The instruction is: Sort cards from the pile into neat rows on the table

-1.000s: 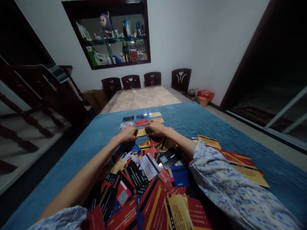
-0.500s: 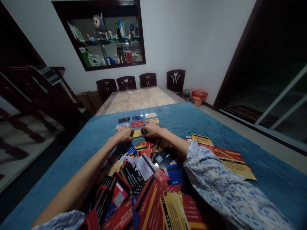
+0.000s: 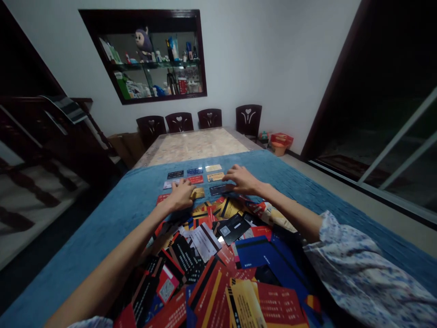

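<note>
My left hand (image 3: 182,194) rests palm down beside a gold card (image 3: 198,193), its fingers stretched over the card's left end. Over the right end of a dark card (image 3: 218,189) is my right hand (image 3: 244,179), fingers apart and thumb low at that card. Both cards lie flat on the blue cloth. Beyond them sit a red card (image 3: 195,179), a pale lilac card (image 3: 168,185) partly behind my left hand, and an orange card (image 3: 215,176). Farther back are a black card (image 3: 175,174), a blue card (image 3: 195,171) and a cream card (image 3: 213,168).
A heap of mixed cards (image 3: 208,273) spreads between my forearms, close to me. The blue cloth (image 3: 290,182) covers the near part of the table (image 3: 198,143). Dark chairs (image 3: 248,119) line the far side. A red card (image 3: 161,198) lies left of my left hand.
My right hand has left the gold card and moved right; a dark card now lies beside that card. My left hand stays by the gold card. Cards by my right arm look shifted.
</note>
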Demonstrator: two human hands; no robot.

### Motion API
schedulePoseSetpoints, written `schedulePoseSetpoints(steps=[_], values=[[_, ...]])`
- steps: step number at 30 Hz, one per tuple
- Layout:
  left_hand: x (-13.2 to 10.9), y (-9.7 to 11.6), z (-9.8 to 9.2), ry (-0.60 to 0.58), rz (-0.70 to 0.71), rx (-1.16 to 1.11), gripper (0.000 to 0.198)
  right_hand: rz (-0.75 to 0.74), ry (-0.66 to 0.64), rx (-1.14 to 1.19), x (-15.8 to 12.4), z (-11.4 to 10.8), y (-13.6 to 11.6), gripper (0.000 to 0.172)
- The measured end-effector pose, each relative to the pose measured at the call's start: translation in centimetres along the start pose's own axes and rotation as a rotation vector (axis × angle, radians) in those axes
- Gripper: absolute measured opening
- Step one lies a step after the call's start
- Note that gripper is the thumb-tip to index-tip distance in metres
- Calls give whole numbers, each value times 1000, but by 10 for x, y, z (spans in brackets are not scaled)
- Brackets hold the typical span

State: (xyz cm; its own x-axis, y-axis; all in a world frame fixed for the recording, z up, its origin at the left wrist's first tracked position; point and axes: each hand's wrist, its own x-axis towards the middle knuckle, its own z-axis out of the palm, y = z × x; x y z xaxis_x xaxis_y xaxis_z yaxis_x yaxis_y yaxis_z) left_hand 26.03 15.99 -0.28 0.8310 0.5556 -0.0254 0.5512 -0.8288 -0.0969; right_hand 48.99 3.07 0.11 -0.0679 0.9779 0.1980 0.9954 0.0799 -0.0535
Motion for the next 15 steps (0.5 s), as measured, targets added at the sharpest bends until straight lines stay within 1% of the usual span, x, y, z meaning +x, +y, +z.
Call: schedulePoseSetpoints(steps=[3, 6, 10, 13, 15], values=[[1, 17, -4, 21, 52, -35, 44, 12, 45, -7, -19, -1, 11, 27], [4, 35, -6, 56, 119, -55, 44, 33, 57, -13, -39, -2, 21, 25], [9, 64, -9, 100, 220, -101, 37, 78, 69, -23, -66, 0, 36, 23], [12, 88, -10, 107, 286, -125, 37, 140, 71, -26, -85, 2, 49, 22], [16, 103, -10, 121, 329, -134, 37, 192, 49, -34, -97, 2, 58, 23]])
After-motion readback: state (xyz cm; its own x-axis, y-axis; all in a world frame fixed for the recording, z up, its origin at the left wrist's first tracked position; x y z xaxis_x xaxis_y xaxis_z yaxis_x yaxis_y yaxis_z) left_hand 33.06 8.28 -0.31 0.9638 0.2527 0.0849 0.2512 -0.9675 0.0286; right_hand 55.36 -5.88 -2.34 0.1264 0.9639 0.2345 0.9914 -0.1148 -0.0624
